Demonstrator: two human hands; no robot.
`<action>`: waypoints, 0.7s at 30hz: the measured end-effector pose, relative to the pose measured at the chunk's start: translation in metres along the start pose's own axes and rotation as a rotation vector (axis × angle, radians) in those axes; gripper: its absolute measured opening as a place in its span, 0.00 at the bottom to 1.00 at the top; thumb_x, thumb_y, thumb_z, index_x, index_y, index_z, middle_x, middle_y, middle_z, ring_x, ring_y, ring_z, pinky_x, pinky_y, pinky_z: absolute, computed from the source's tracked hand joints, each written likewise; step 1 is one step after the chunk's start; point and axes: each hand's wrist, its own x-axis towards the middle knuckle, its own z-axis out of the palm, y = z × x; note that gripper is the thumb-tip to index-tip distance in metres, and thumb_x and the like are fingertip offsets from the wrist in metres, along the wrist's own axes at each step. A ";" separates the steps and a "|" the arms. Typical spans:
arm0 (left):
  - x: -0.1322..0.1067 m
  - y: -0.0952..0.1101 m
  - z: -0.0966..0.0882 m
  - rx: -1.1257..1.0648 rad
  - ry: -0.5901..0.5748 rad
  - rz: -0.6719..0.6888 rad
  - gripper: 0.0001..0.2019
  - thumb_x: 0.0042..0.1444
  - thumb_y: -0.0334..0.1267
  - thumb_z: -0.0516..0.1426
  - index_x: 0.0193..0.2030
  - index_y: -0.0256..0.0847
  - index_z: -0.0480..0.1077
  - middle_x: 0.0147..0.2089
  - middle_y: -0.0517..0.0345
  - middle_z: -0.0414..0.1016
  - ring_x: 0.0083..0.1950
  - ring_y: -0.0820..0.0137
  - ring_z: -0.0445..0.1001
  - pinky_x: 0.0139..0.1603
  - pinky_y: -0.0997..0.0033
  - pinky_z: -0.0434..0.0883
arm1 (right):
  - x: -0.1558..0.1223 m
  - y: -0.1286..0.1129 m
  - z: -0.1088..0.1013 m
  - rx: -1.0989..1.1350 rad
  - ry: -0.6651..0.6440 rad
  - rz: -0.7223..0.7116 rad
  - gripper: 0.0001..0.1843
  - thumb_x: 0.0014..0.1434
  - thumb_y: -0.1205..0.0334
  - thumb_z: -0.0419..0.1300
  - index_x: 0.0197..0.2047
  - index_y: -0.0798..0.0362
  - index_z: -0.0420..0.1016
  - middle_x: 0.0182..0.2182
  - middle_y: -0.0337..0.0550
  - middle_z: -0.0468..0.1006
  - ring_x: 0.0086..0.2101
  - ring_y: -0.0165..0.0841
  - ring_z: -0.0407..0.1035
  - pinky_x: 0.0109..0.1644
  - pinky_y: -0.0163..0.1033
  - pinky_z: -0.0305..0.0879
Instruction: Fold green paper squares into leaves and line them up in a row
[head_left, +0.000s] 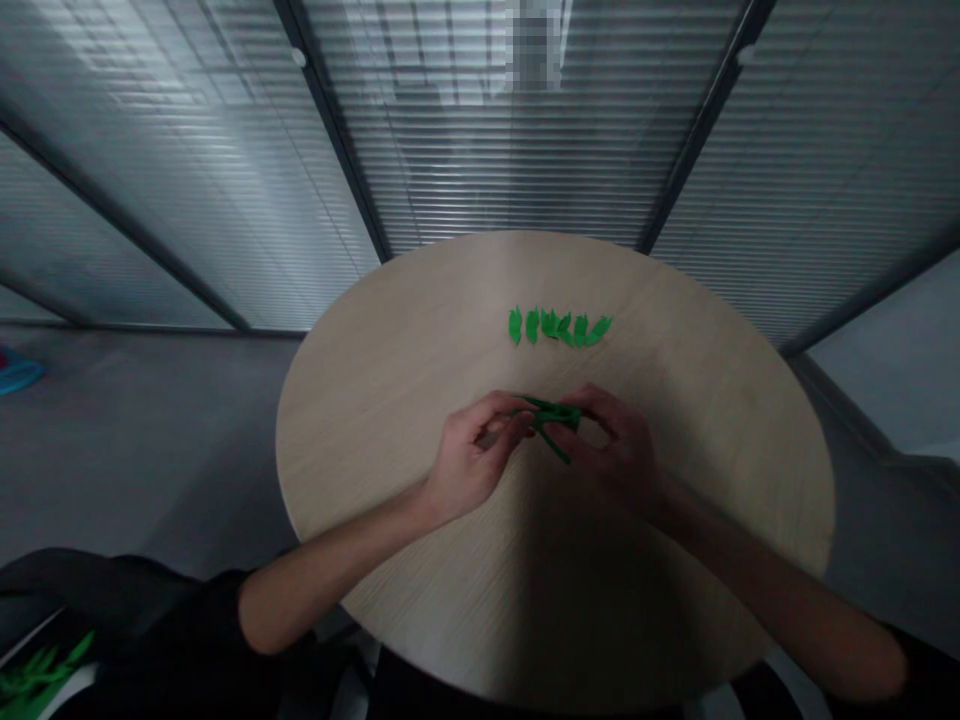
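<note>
leaves [550, 323], bright green, lie in a row at twelve o'clock from the green strip bundle [559, 412] your left hand [472, 455] and right hand [619, 450] pinch over the round wooden table [375, 400]; an uneven tug could make it slip or tear.

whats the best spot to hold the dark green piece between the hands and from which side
Probably the thicker right end of the dark green piece, pinched from the right, as the right hand does. It looks bulkiest there, while a thin strip slants off toward the person and narrow ends reach toward the left hand, offering less to grip.
</note>
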 end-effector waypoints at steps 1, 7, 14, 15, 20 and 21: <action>0.000 0.000 0.000 -0.006 -0.003 0.002 0.05 0.68 0.36 0.61 0.44 0.38 0.78 0.40 0.52 0.83 0.36 0.72 0.82 0.37 0.77 0.80 | 0.000 0.000 0.000 -0.005 -0.004 -0.010 0.03 0.63 0.65 0.68 0.39 0.50 0.78 0.32 0.37 0.78 0.32 0.31 0.73 0.37 0.36 0.70; 0.001 0.000 0.001 -0.009 0.011 0.013 0.02 0.64 0.31 0.64 0.43 0.39 0.78 0.45 0.52 0.81 0.37 0.74 0.81 0.37 0.79 0.80 | 0.000 -0.001 -0.001 -0.017 -0.002 -0.031 0.03 0.62 0.66 0.68 0.38 0.50 0.78 0.31 0.37 0.78 0.31 0.31 0.73 0.37 0.36 0.70; 0.000 0.000 0.001 -0.002 0.052 -0.022 0.03 0.62 0.32 0.65 0.42 0.39 0.78 0.39 0.55 0.83 0.33 0.75 0.81 0.35 0.80 0.79 | 0.001 -0.003 0.000 -0.020 0.000 -0.019 0.03 0.62 0.66 0.68 0.38 0.50 0.78 0.30 0.37 0.78 0.31 0.30 0.72 0.36 0.35 0.70; 0.000 0.000 0.001 0.007 0.054 -0.025 0.03 0.62 0.32 0.66 0.42 0.39 0.78 0.38 0.55 0.84 0.33 0.75 0.82 0.35 0.80 0.79 | 0.001 -0.003 0.000 -0.019 -0.002 -0.014 0.03 0.62 0.66 0.68 0.38 0.50 0.78 0.30 0.37 0.78 0.31 0.31 0.72 0.36 0.36 0.70; -0.001 -0.001 -0.001 0.051 0.046 -0.042 0.04 0.62 0.35 0.66 0.42 0.38 0.78 0.36 0.55 0.84 0.32 0.72 0.82 0.34 0.77 0.80 | 0.000 -0.003 0.000 -0.033 -0.014 0.036 0.03 0.63 0.62 0.68 0.37 0.49 0.78 0.30 0.38 0.78 0.31 0.32 0.72 0.36 0.38 0.71; -0.001 -0.001 -0.001 0.051 0.045 -0.037 0.04 0.62 0.35 0.66 0.42 0.38 0.78 0.36 0.55 0.84 0.32 0.72 0.82 0.34 0.77 0.80 | 0.000 -0.003 0.000 -0.035 -0.016 0.043 0.03 0.63 0.62 0.68 0.37 0.49 0.78 0.30 0.39 0.79 0.31 0.33 0.72 0.37 0.38 0.71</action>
